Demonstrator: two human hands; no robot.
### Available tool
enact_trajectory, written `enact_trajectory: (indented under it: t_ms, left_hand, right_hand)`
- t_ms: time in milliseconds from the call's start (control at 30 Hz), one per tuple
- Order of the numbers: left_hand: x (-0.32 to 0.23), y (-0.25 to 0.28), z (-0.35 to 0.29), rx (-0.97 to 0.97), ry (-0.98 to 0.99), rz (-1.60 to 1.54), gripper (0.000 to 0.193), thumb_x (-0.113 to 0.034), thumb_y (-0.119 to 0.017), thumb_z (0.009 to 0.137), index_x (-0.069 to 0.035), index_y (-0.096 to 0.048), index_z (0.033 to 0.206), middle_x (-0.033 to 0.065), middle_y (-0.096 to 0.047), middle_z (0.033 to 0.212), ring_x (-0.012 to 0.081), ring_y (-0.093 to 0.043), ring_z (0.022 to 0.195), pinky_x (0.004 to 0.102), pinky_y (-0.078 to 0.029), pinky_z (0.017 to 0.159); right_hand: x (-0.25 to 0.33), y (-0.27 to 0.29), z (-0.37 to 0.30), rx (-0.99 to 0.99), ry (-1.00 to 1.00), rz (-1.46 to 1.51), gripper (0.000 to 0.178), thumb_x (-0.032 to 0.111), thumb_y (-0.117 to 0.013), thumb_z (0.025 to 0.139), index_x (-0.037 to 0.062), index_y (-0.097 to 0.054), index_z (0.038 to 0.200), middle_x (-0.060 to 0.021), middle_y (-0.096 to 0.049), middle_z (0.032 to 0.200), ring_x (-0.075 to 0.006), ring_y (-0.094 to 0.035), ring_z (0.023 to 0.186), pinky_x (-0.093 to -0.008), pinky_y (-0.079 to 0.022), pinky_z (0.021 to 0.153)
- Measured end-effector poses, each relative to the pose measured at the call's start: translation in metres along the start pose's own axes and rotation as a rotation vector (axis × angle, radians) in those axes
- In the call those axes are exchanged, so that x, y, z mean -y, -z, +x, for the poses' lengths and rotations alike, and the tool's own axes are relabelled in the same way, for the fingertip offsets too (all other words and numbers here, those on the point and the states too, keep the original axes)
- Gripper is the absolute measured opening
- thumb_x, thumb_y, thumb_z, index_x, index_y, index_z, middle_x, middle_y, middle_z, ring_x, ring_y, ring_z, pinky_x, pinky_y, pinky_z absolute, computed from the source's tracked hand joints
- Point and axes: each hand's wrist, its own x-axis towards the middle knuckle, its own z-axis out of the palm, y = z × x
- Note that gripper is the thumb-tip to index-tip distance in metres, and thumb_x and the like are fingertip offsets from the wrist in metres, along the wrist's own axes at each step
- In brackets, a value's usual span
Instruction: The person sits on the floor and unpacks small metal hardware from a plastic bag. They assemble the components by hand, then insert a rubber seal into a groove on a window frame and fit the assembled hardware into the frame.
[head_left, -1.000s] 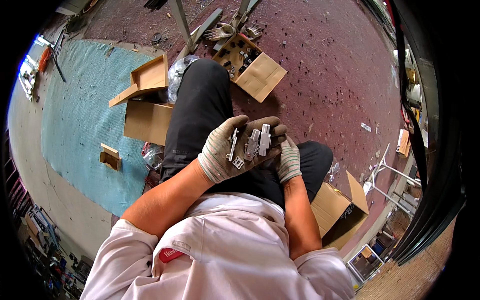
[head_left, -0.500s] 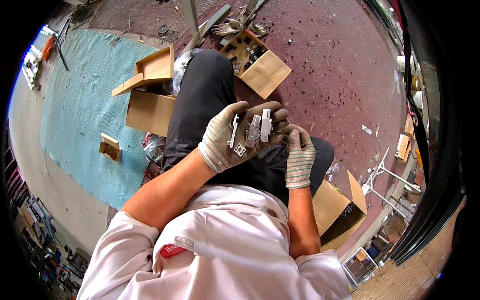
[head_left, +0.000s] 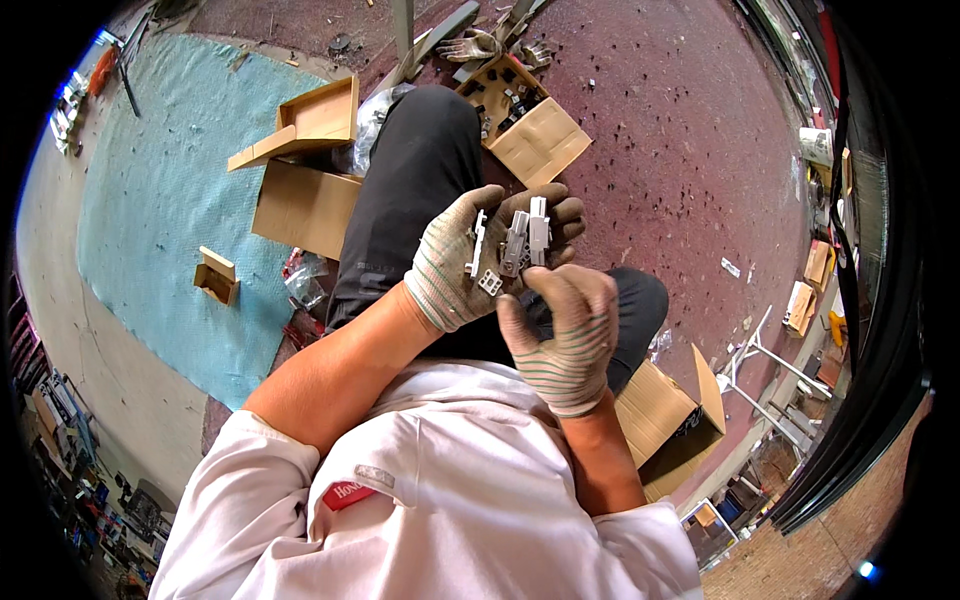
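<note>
My left hand point(head_left: 452, 268), in a striped work glove with a dark palm, is cupped palm up around several small grey parts. Among them are a slim pale bar point(head_left: 477, 243), a grey rectangular block point(head_left: 515, 243), a lighter elongated block point(head_left: 539, 230) and a small plate with holes point(head_left: 490, 283). Just below this palm is my gloved right hand point(head_left: 570, 340), thumb and forefinger apart, with nothing visible between them. Its forefinger tip is close to the lower end of the blocks; whether it touches is unclear. The other right fingers are curled and partly hidden.
Beyond my knee, a cardboard box point(head_left: 541, 142) holds small dark parts, with spare gloves point(head_left: 470, 46) behind it. Open cartons point(head_left: 307, 208) stand left beside a blue mat point(head_left: 150, 230). Another carton point(head_left: 655, 405) is by my right elbow. Dark bits dot the reddish floor point(head_left: 680, 180).
My right hand has moved left and nearer my body, its thumb and forefinger spreading from a pinched pose. The parts remain in my left palm, which appears slightly higher and farther right.
</note>
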Motion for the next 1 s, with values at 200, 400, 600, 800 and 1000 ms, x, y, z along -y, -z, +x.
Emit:
enact_trajectory:
  t_ms: [200,400,600,800,1000]
  left_hand:
    - [-0.002,0.005,0.002,0.012,0.029,0.005,0.057,-0.033,-0.030,0.104,0.003,-0.041,0.146,0.0225,-0.054,0.140,0.0367,-0.053,0.128,0.0478,-0.039,0.114]
    - [-0.002,0.005,0.001,-0.008,0.041,-0.051,0.053,-0.031,-0.031,0.104,0.003,-0.045,0.142,0.0228,-0.057,0.135,0.0371,-0.057,0.123,0.0492,-0.042,0.111]
    - [-0.013,0.011,0.003,0.022,0.050,-0.140,0.038,-0.027,-0.039,0.103,0.000,-0.055,0.124,0.0166,-0.066,0.113,0.0313,-0.068,0.099,0.0444,-0.056,0.090]
    - [-0.031,0.008,0.001,-0.066,-0.013,-0.056,0.032,-0.030,-0.045,0.104,-0.004,-0.059,0.115,0.0115,-0.069,0.102,0.0242,-0.070,0.087,0.0399,-0.058,0.077]
    - [-0.064,-0.019,0.002,-0.058,-0.113,-0.032,0.027,-0.033,-0.049,0.104,-0.009,-0.060,0.103,0.0037,-0.066,0.088,0.0125,-0.058,0.066,0.0254,-0.049,0.056]
  right_hand:
    - [-0.003,-0.009,0.008,0.056,0.011,-0.080,0.038,0.028,-0.080,0.081,0.0103,-0.063,0.110,-0.0092,-0.056,0.103,-0.0303,-0.056,0.094,-0.0451,-0.047,0.082]
    - [-0.005,-0.011,0.017,-0.008,-0.019,-0.122,0.034,0.023,-0.081,0.080,0.0104,-0.064,0.107,-0.0091,-0.056,0.104,-0.0301,-0.056,0.093,-0.0440,-0.048,0.081]
    - [-0.004,-0.006,0.016,-0.100,-0.120,0.031,0.024,0.008,-0.075,0.083,0.0087,-0.065,0.104,-0.0069,-0.063,0.099,-0.0282,-0.059,0.093,-0.0415,-0.048,0.084]
    - [-0.019,-0.001,0.028,-0.164,-0.458,0.134,0.010,0.006,-0.068,0.091,0.0044,-0.066,0.100,-0.0066,-0.062,0.097,-0.0170,-0.059,0.083,-0.0310,-0.050,0.075]
    - [-0.071,-0.036,0.034,-0.144,-0.811,0.403,0.017,0.017,-0.066,0.097,0.0012,-0.067,0.103,0.0010,-0.062,0.090,-0.0079,-0.055,0.081,-0.0239,-0.048,0.076]
